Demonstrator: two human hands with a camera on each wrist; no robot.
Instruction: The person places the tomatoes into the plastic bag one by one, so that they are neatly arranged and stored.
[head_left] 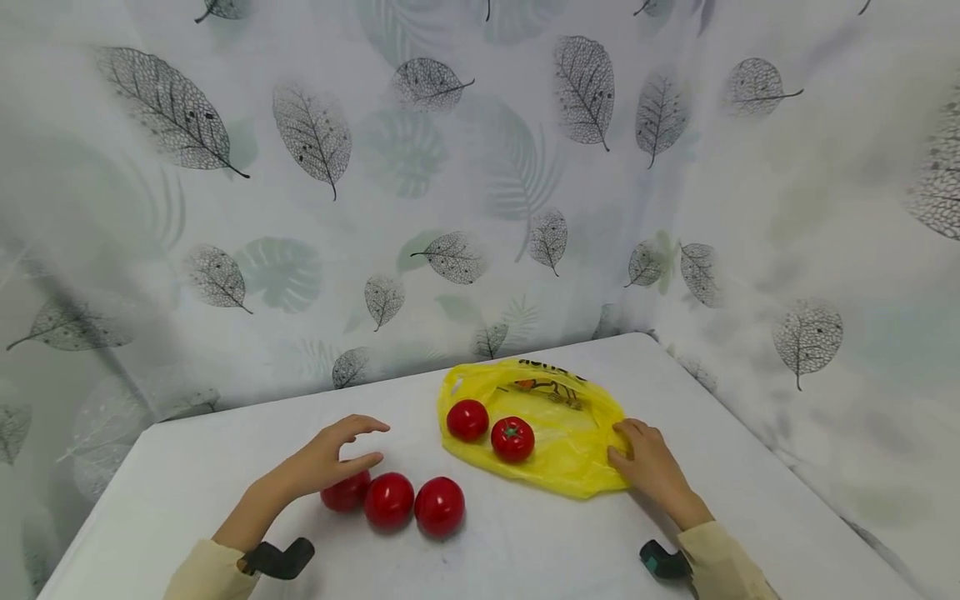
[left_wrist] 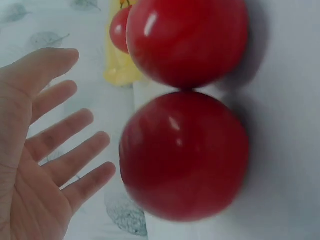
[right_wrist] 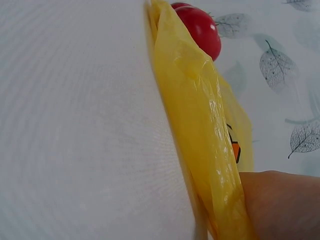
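Note:
My left hand (head_left: 318, 458) hovers over the leftmost tomato (head_left: 348, 492), its fingers spread apart and holding nothing. Beside that one, a middle tomato (head_left: 389, 502) and a right-hand tomato (head_left: 440, 507) complete a short row on the white cloth. In the left wrist view the fingers (left_wrist: 75, 142) stand clear of the nearest tomato (left_wrist: 184, 157). A yellow plastic bag (head_left: 566, 458) lies spread out, with a plain red tomato (head_left: 467, 420) and a green-stemmed tomato (head_left: 513, 439) on it. My right hand (head_left: 654, 468) grips the bag's right edge; its fingertips are partly hidden by the plastic.
The table (head_left: 225, 450) wears a white cloth. Behind it and along its right side hangs a leaf-patterned curtain (head_left: 450, 192), close to the table's edges.

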